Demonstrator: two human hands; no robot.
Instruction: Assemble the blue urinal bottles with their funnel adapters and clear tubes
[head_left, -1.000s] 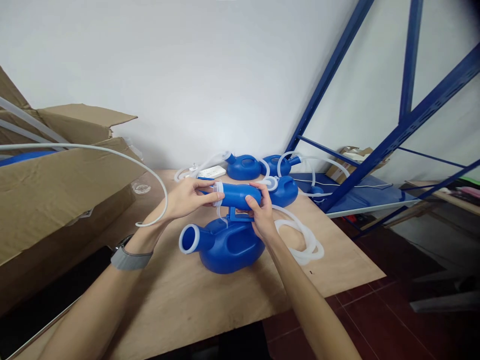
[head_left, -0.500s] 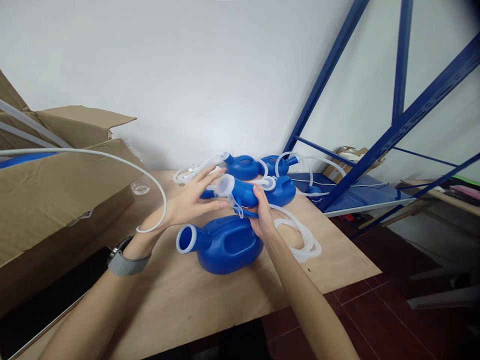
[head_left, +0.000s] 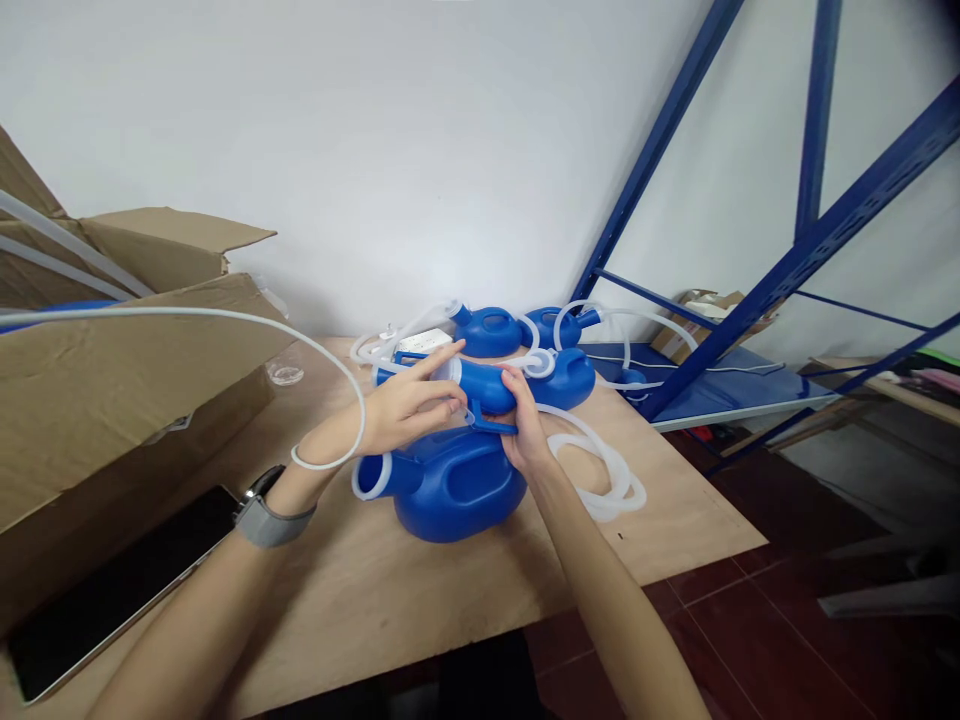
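Note:
My right hand (head_left: 523, 425) grips a small blue plastic container (head_left: 491, 385) by its handle, held just above a larger blue jug (head_left: 450, 485) that lies on the wooden table (head_left: 420, 600). My left hand (head_left: 409, 405) rests its fingers over the white-rimmed mouth of the held container, index finger pointing out. A thin white tube (head_left: 330, 360) curves from the cardboard box on the left around my left wrist. The jug's white-rimmed spout (head_left: 371, 477) points left.
Several more blue containers (head_left: 487, 332) with white tubing lie at the table's back edge. A coil of white hose (head_left: 607, 480) sits right of the jug. An open cardboard box (head_left: 112, 370) fills the left side, and a dark tablet (head_left: 112, 590) lies beneath it. Blue metal shelving (head_left: 750, 290) stands at right.
The held container has been turned so its mouth faces my left hand. My left hand let go of its neck, opened, then settled its fingers over the mouth. The tube slid further along my wrist.

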